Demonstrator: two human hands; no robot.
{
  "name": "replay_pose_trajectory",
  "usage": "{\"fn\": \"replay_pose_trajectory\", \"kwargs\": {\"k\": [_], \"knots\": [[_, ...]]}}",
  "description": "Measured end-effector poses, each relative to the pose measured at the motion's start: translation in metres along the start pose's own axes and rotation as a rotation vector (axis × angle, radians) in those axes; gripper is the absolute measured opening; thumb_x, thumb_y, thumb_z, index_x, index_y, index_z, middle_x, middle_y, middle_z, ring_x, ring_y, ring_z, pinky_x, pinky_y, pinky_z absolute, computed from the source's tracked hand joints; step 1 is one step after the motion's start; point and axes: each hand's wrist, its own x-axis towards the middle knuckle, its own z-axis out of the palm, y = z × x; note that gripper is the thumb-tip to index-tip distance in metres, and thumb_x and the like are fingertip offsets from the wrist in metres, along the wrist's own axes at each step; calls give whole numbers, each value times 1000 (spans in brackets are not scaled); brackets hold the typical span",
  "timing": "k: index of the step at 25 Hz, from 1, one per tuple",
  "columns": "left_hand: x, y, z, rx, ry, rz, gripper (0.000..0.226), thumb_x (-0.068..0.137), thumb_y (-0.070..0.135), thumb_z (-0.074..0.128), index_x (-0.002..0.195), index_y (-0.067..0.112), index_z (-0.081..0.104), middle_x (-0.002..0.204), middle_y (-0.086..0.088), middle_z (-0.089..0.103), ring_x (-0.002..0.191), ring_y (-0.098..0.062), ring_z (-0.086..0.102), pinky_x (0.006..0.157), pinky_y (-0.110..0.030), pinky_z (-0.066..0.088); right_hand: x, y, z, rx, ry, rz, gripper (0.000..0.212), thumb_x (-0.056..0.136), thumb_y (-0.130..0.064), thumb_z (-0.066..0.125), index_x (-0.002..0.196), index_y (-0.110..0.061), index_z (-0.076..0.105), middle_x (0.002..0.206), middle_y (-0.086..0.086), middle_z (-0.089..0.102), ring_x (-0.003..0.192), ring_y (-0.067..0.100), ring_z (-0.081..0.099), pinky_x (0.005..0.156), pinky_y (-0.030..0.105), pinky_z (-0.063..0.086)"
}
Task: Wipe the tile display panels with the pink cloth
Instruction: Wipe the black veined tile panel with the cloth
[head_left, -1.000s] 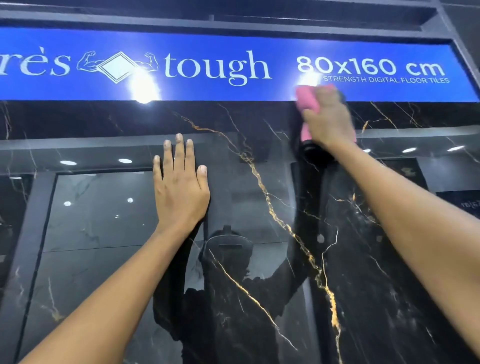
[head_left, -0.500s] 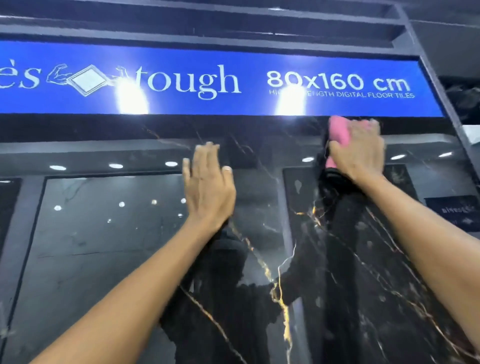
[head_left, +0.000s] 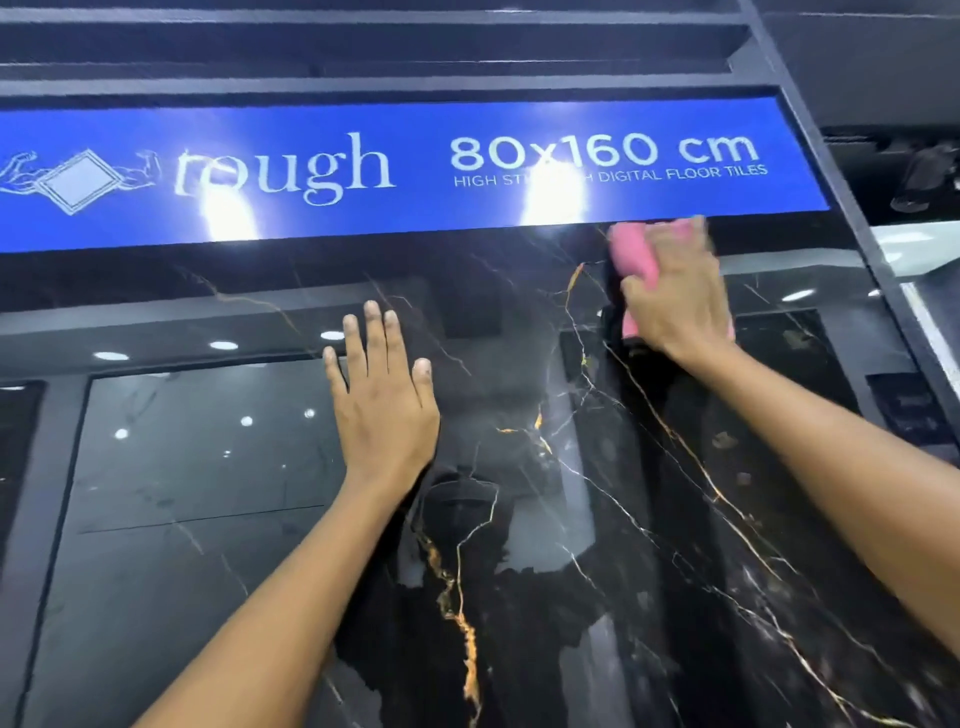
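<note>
Head view: our right hand (head_left: 675, 291) clamps the pink cloth (head_left: 635, 257) against the tile panel (head_left: 571, 519), just under the blue sign (head_left: 363, 171); unwiped tile lies leftward and below, where our left hand (head_left: 382, 400) rests flat, fingers apart

Tile showroom; blue sign (head_left: 395, 171) advertising floor tiles; glossy marble panel (head_left: 597, 519)

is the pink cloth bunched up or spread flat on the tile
Bunched up: the pink cloth is wadded in the right hand, showing only past the fingers, pressed on the black tile panel.
</note>
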Motion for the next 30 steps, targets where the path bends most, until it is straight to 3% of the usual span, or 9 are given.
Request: {"fn": "replay_pose_trajectory", "kwargs": {"k": [3,8,11,14,18,20,25,27,30], "knots": [[-2,-2,-2,-6,-9,-2,72,92,44,1,155,10,10,164,-3,2,151,-22,-1,120,-42,-5,-10,-47,7,-43,57,253,63,73,-24,42,132,-2,47,145,24,38,138,35,28,116,41,19],[-5,-1,-4,-27,-13,-9,69,94,42,7,156,12,12,164,0,3,151,-18,-1,120,-39,-7,-34,-108,35,-49,-304,-755,75,88,-37,39,153,-8,17,162,8,9,149,19,2,115,22,-10],[-9,0,-5,-21,0,-10,69,93,42,5,156,12,11,164,1,2,151,-17,-2,119,-36,-8,15,-51,12,144,-67,-316,73,74,-41,39,142,-15,45,150,5,39,139,18,33,111,20,21],[-12,2,-4,5,3,-10,70,93,42,2,155,12,10,164,1,1,151,-17,-2,119,-36,-8,26,-34,5,43,76,197,63,78,-29,42,138,-11,47,148,13,39,140,26,28,116,34,22],[-10,0,-3,9,-12,-12,64,97,37,14,155,11,12,164,0,4,151,-18,0,119,-37,-7,-27,-106,32,46,-241,-552,73,81,-30,46,150,-12,30,159,6,23,148,18,10,117,22,-7],[-9,-1,-4,2,-20,-9,63,97,36,15,155,11,11,164,0,3,151,-18,0,120,-38,-6,-27,-88,25,8,-357,-822,75,80,-33,47,151,-18,29,159,-2,20,148,12,8,117,21,-6],[-12,2,-6,-5,-18,-15,64,97,36,13,156,12,9,164,0,2,151,-18,-3,120,-38,-7,0,-8,4,106,-1,-133,76,71,-34,41,145,-15,42,155,5,35,147,21,20,119,30,13],[-11,2,-6,-20,-31,-8,64,97,36,14,156,12,10,164,-1,2,151,-18,-2,120,-38,-6,-48,-35,22,120,38,-312,74,69,-28,45,139,-6,48,148,14,43,143,31,29,117,28,9],[-9,-2,-7,-26,-47,-3,61,100,34,19,156,11,12,164,-2,3,151,-19,-1,121,-41,-3,-119,-44,34,69,-205,-1017,72,71,-28,44,138,-3,50,147,15,44,141,32,33,120,34,13]]}}
